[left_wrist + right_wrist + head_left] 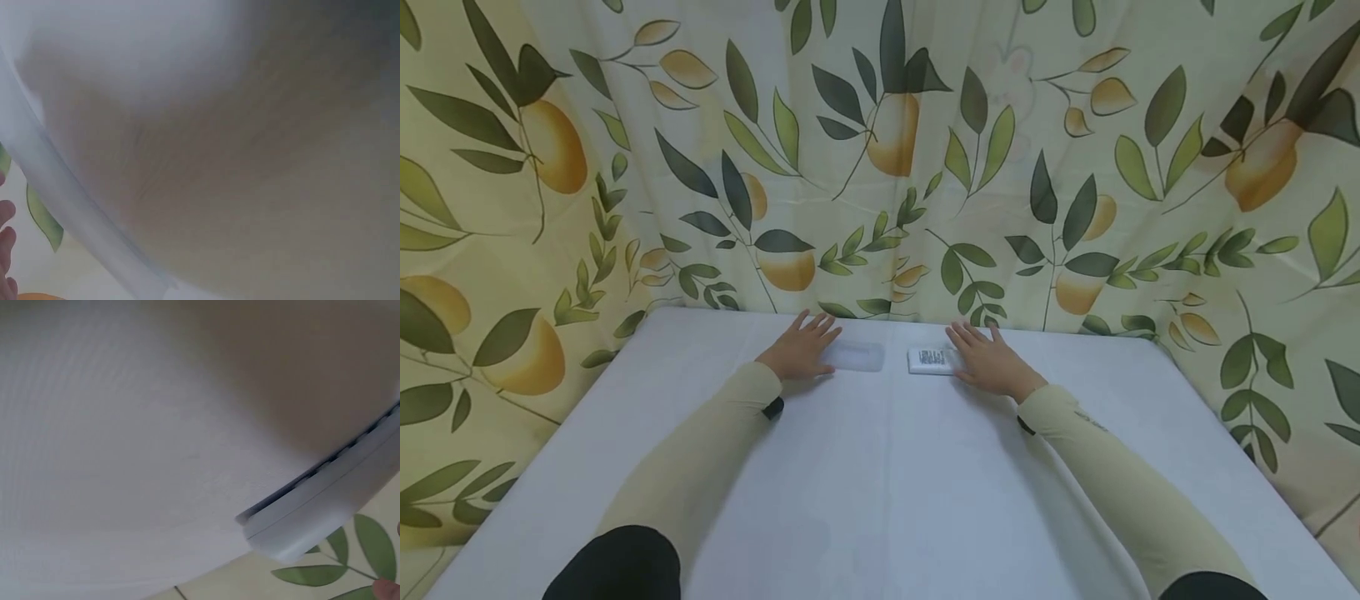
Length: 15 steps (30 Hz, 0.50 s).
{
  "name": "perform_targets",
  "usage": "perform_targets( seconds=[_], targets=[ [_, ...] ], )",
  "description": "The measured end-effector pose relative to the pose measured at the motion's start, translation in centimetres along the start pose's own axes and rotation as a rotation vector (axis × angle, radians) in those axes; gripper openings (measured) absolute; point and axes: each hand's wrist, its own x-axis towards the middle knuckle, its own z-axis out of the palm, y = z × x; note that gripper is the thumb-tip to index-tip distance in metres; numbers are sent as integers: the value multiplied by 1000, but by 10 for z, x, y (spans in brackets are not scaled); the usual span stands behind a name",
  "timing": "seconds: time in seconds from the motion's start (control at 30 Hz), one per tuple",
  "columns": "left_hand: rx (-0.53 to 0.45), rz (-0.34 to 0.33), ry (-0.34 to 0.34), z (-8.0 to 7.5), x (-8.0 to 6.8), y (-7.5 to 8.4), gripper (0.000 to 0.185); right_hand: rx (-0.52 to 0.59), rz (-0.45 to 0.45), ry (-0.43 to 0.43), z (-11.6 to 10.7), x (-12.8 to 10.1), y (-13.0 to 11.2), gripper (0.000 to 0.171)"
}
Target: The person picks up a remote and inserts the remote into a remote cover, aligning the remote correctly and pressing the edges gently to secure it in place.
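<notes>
My left hand (799, 348) rests at the far part of the white table, fingers straight and spread, its thumb side at the left end of a shallow see-through plastic tray (859, 357). To the right lies a small flat white object (929, 360) with dark print. My right hand (994, 363) has its straight, spread fingers at that object's right end and partly hides it. A pale plastic edge (69, 194) crosses the left wrist view. In the right wrist view, a smooth white body (319, 500) shows a dark toothed slit along one side.
The white-covered table (880, 492) ends just beyond the hands. Behind it and at both sides hangs a curtain (850, 225) with leaf and fruit print. A narrow gap separates the tray from the white object.
</notes>
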Motion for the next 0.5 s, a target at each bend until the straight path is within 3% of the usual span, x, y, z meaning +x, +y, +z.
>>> perform_targets(
  seconds=[0.13,0.5],
  targets=[
    [28,18,-29,-1,4,-2,74,28,38,-68,4,0,8,72],
    [10,28,-84,-1,10,-2,69,38,26,-115,9,-3,15,66]
  ],
)
